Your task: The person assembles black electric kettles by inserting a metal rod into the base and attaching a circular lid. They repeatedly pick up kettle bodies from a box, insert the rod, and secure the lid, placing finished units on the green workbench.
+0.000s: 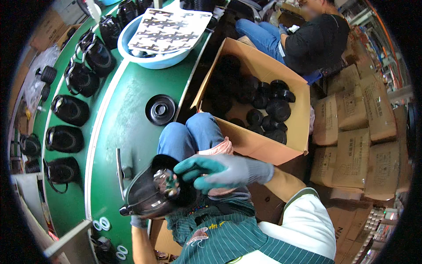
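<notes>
A glossy black jug (147, 193) with a handle is tilted over my lap, its wide mouth facing right. My left hand (139, 221) holds it from below; the jug hides most of that gloved hand. My right hand (220, 171), in a grey glove with green-coated fingers, is at the jug's mouth with thumb and fingers apart. I cannot tell whether the fingertips touch the rim. Shiny reflections show on the jug's inner wall. On the green table beside my knees lies a round black lid-like part (160, 109).
Several black jugs (65, 139) line the table's left side. A blue basin (160, 61) at the far end carries a sheet of dark labels (171, 30). Right of my knees, an open carton (268, 147) holds round black parts. A person (318, 42) sits beyond; stacked cartons (351, 152) stand right.
</notes>
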A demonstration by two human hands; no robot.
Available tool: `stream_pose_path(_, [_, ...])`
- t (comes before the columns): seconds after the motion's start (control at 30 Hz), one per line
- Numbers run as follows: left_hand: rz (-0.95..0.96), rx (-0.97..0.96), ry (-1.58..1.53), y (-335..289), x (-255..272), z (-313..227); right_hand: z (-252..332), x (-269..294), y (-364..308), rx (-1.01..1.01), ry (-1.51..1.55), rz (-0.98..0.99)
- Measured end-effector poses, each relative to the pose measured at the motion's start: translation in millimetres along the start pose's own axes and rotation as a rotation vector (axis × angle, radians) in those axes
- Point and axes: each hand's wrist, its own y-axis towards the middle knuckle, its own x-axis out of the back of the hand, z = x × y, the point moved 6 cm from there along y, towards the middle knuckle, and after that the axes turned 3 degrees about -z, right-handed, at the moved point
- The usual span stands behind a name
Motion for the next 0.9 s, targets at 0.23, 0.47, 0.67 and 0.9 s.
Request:
stream_pose_path(0.23, [0.321,0.16,-0.522,9.0,-85.5,44.7,-93.2,350.9,7.8,0.018,-0.014,-1.166])
stream_pose_path(0.47, [-0.091,0.195,-0.203,11.7,-30.3,43.0,-272.2,572.8,87.8,-0.357,-0.435,-1.415])
stream_pose_path(0.67, [-0.213,0.196,-0.167,7.0,-39.4,38.9,-235.7,539.4,122.6,-0.059,-0.461,-1.354])
stream_pose_path(0.9, [-0.113,0.159,-0.128,22.9,-58.3,32.8,-210.5,518.0,59.3,0.132,0.304,-1.368])
